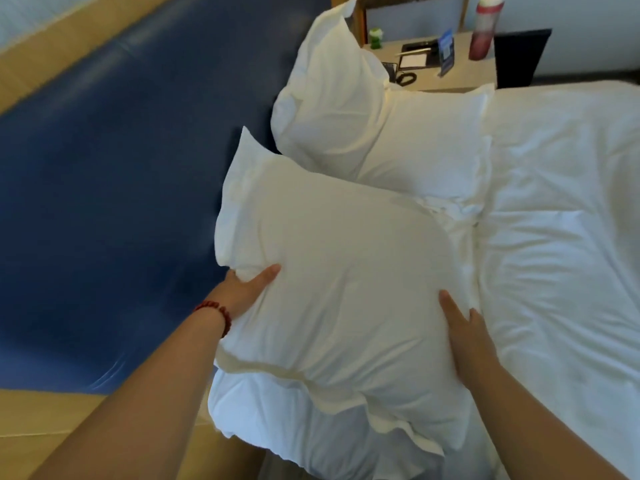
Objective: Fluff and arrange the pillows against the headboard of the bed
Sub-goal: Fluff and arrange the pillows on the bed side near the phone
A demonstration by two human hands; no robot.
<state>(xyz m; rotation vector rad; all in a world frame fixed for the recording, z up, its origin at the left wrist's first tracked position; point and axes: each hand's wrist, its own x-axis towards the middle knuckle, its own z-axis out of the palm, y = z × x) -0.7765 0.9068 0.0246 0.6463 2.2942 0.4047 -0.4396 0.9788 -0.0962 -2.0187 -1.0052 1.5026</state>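
Note:
A large white pillow [332, 271] leans toward the blue padded headboard [114, 188] on the left. My left hand [247, 289], with a red bead bracelet on the wrist, grips the pillow's left edge, fingers behind it and thumb on front. My right hand [465, 336] presses flat against its right side. Beneath it lies another white pillow [277, 420]. Further along the headboard one pillow [329, 95] stands propped up and another [433, 143] lies flat in front of it.
The white duvet [561, 220] covers the bed to the right. A bedside table [450, 71] at the top holds a red-and-white bottle [483, 29], a green object, a phone and a notepad. A dark chair back [521, 57] stands beside it.

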